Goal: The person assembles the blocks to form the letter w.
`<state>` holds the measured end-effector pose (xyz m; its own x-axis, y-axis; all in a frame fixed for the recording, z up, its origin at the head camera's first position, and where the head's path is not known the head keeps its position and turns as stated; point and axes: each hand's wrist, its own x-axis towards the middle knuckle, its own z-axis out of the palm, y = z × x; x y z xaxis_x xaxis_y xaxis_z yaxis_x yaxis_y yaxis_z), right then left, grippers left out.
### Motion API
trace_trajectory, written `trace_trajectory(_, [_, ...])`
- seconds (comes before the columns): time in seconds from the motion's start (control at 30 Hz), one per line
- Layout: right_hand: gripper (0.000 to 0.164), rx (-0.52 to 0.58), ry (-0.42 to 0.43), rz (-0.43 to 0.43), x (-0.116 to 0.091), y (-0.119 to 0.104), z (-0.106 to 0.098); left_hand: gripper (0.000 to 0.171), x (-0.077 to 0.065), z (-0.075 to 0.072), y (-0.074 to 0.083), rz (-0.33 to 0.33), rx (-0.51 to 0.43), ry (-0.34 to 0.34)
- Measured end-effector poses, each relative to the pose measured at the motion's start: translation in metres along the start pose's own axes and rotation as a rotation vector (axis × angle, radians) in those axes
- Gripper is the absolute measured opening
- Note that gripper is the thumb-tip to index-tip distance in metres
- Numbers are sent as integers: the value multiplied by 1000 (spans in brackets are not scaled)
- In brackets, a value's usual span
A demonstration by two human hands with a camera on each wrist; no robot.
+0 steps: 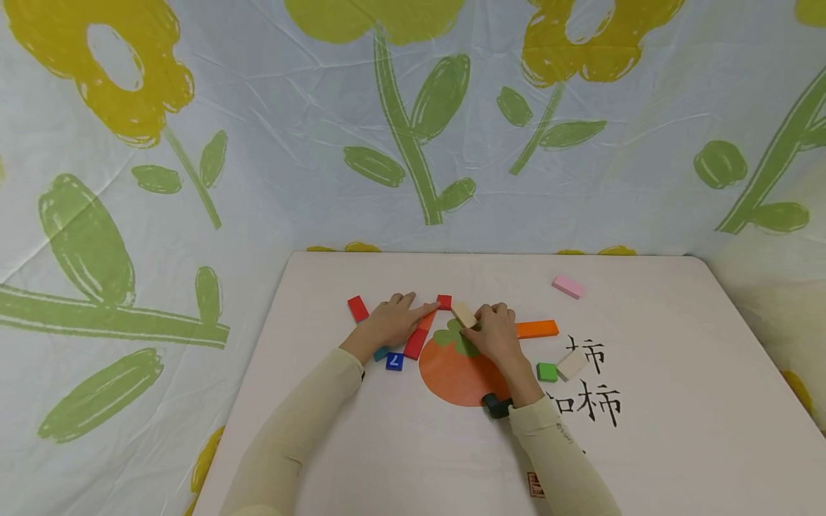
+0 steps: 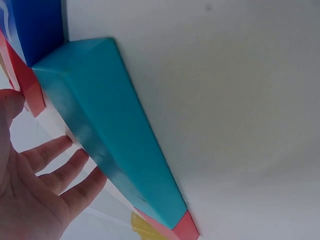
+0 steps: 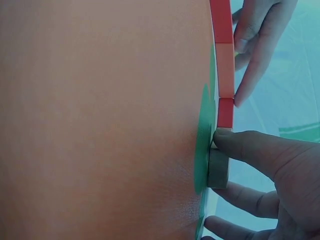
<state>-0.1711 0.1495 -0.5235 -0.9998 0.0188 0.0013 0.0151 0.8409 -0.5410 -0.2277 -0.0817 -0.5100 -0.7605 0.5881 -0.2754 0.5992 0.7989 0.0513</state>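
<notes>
My right hand (image 1: 497, 337) pinches a plain wooden block (image 1: 462, 314) between thumb and fingers at the top of a printed orange fruit (image 1: 452, 369). Against that block's left end stands a small red block (image 1: 444, 302). My left hand (image 1: 390, 320) has its index finger stretched out, the fingertip right at the seam between the small red block and an orange block (image 3: 226, 70). A longer red block (image 1: 416, 345) continues the row downward. Under the left wrist lies a teal block (image 2: 115, 130), partly hidden in the head view, between a blue block marked 7 (image 1: 395, 362) and another red block (image 1: 358, 308).
Right of my right hand lies a long orange block (image 1: 538, 329). A green block (image 1: 547, 372) and a wooden block (image 1: 571, 364) lie by the printed characters, a pink block (image 1: 568, 287) farther back. Flowered cloth (image 1: 258, 129) hangs behind the table.
</notes>
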Motion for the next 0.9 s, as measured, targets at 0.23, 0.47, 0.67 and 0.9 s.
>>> trace_trajectory(0.23, [40,-2,-4,9,1,0,1,56,2,2,0,-3,10,-6])
trace_trajectory(0.47, [38,0,0,7,0,-1,-1,59,3,3,0,-11,22,-4])
trace_trajectory(0.67, [38,-5,3,2,-1,-1,-2,59,3,3,-1,-10,8,3])
trace_trajectory(0.9, [41,46,-1,8,-3,-1,-7,57,2,5,-4,1,-54,37])
